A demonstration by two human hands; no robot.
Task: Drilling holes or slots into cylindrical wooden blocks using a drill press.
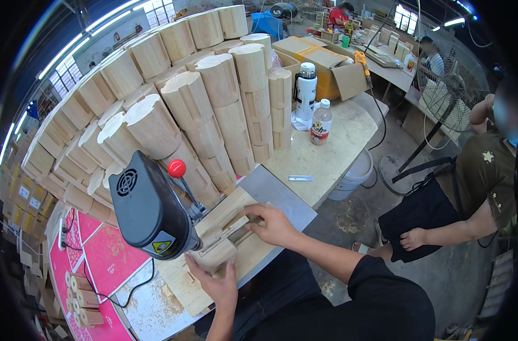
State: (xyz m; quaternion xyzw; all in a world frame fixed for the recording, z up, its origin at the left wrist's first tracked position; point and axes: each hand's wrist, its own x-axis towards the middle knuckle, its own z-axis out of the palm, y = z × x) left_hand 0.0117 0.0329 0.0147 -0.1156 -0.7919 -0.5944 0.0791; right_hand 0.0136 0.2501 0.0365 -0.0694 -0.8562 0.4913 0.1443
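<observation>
A pale wooden block [213, 257] lies on a wooden work board [179, 284], beneath the black head of a bench drill press [148, 207]. My left hand [218, 287] grips the block's near end, thumb on one side and fingers on the other. At the far end my right hand [273, 225] is closed, fingertips pressed to the wood beside a narrow strip along the block. The drill's tip and its contact with the wood are hidden by the machine head. A red ball knob [176, 167] tops the press's lever.
Tall stacks of wooden blocks [205, 122] curve behind the press. A flask [305, 91] and a drink bottle [321, 122] stand on the right-hand tabletop. Short wooden cylinders [85, 301] sit at lower left near a black cable. Another person [469, 182] is at right, near a fan [449, 85].
</observation>
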